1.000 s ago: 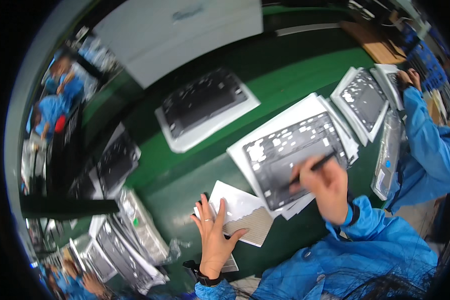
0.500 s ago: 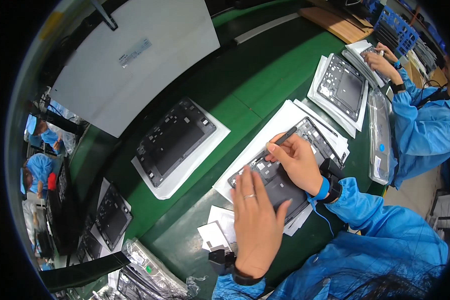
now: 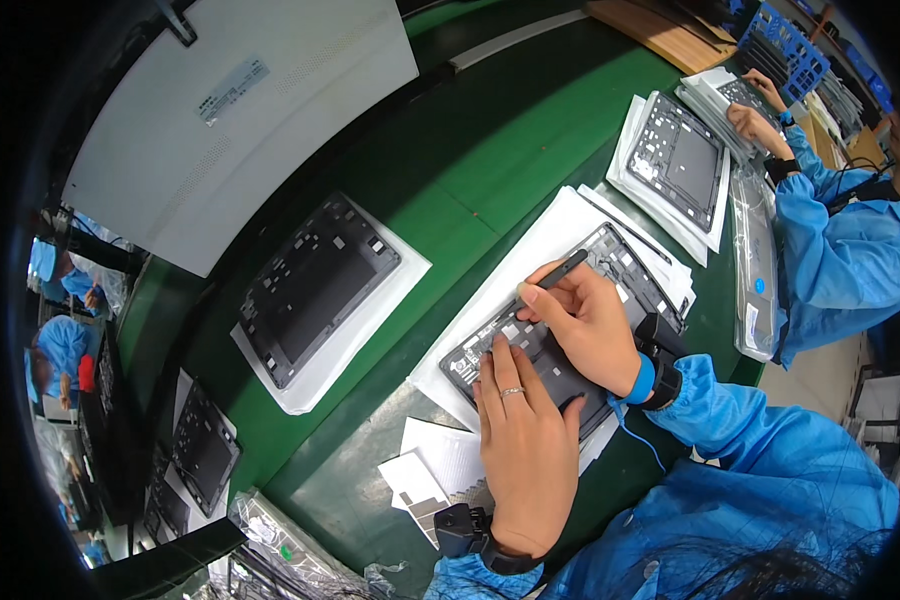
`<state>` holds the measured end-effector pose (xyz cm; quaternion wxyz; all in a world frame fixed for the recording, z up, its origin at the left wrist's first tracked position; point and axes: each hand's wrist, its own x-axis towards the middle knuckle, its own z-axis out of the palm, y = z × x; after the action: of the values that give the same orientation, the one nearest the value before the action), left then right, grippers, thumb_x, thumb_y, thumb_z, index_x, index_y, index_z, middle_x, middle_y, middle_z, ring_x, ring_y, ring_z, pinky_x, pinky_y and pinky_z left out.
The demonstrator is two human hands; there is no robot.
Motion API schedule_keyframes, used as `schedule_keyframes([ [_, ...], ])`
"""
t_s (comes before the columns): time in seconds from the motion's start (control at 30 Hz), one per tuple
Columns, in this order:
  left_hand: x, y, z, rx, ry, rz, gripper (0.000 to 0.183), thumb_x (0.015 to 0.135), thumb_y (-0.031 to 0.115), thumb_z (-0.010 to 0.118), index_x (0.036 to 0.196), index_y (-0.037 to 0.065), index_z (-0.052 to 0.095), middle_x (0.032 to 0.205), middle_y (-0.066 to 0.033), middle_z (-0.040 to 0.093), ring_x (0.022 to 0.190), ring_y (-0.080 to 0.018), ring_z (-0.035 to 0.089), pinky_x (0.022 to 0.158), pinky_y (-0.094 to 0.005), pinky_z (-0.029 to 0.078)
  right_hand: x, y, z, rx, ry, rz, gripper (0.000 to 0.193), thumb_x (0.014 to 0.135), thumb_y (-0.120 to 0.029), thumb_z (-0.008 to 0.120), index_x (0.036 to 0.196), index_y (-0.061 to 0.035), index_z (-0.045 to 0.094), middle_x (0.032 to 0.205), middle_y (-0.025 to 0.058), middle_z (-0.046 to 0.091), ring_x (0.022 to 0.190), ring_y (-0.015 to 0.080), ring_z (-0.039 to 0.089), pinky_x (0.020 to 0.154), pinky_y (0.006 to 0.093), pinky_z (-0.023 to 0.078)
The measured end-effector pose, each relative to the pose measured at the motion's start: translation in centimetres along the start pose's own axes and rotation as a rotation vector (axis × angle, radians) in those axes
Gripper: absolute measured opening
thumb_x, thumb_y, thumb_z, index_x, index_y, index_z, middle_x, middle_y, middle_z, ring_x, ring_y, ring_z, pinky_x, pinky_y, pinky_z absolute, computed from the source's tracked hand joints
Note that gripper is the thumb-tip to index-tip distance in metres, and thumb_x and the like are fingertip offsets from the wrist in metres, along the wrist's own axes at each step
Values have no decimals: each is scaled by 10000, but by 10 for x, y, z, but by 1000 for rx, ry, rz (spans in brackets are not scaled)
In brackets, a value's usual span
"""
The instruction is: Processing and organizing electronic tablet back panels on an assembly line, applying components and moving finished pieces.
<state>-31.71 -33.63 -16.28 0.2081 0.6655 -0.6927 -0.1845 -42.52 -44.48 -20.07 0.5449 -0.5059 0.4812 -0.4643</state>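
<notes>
A dark tablet-like housing panel [image 3: 467, 352] with small white and silver pads lies tilted on a stack of white sheets [image 3: 432, 378] in front of me. My left hand [image 3: 525, 435] lies over its lower left part, fingers stretched out and tips on the panel; a ring shows on one finger. My right hand [image 3: 592, 325] is closed around a slim black pen-shaped tool [image 3: 567, 270] above the panel's middle. The tool's upper end points up and right; its working end is hidden by my fingers. A blue wrist strap [image 3: 643, 380] with a cord circles my right wrist.
Another panel on white sheets [image 3: 320, 290] lies left on the green table, one more [image 3: 675, 160] at upper right. White cards [image 3: 413, 478] lie beside my left wrist. A large grey-white board [image 3: 250, 120] stands behind. At right, a co-worker's hands [image 3: 757, 125] handle a panel.
My left hand has shifted slightly right, and its fingertips have come together more over the panel. My right hand keeps its grip on the tool. The whole view has shifted a little.
</notes>
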Motion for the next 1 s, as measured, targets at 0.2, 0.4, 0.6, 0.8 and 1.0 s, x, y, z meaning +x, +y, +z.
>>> schedule_keyframes([
  [0.2,2,0,0,-2,6,6,759,926,236,785,1434,-208,439,1554,-310,384,1384,-500,446,1120,-502,455,0,6,0,-39,11,-45,190,1011,-87,726,1093,69,656,900,106,755,831,133,746,718,267,589],
  [0.4,2,2,5,-7,23,5,758,921,237,790,1437,-199,446,1550,-309,387,1380,-507,445,1125,-514,445,2,10,-2,-71,9,-81,204,1006,-111,742,1084,59,662,860,110,759,807,140,756,678,268,576],
  [0.6,10,9,8,143,42,-17,770,896,268,804,1471,-125,476,1542,-280,424,1349,-443,473,1133,-529,411,2,10,-6,-92,-4,-42,213,1015,-110,733,1116,57,648,935,111,752,859,148,749,750,283,592],
  [0.8,17,9,16,239,40,-19,780,891,333,795,1474,-92,498,1519,-250,462,1336,-404,478,1150,-508,387,6,13,-6,-110,6,-43,213,1013,-110,735,1116,56,650,929,110,751,860,146,748,751,286,593],
  [1.0,27,12,20,312,52,-29,775,885,361,798,1449,-94,524,1505,-248,468,1301,-401,493,1146,-508,407,11,15,-10,26,31,-41,218,1012,-105,729,1128,62,654,949,120,757,870,147,752,756,278,597],
])
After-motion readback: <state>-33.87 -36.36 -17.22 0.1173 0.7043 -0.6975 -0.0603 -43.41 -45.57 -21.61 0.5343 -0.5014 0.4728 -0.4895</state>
